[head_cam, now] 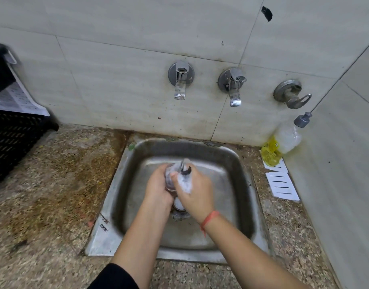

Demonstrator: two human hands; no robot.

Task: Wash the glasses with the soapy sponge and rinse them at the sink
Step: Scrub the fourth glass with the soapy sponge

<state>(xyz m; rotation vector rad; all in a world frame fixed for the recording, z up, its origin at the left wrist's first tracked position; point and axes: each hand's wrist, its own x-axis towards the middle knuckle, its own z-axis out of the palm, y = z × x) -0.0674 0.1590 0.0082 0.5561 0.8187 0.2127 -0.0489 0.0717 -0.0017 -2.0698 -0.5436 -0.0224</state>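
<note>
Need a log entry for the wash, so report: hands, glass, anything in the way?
Left hand grips glass over sink. Right hand holds soapy sponge against it. Nothing blocks them.

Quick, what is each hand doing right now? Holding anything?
Left hand: holds a glass over the sink.
Right hand: grips the soapy sponge against that glass.

No text can be read; the printed sheet [14,97], far left of the left hand [158,189], shows only blurred rows; the yellow bottle label [270,152] and the striped white cards [282,185], right of the right hand [198,192], bear no legible words.
</note>
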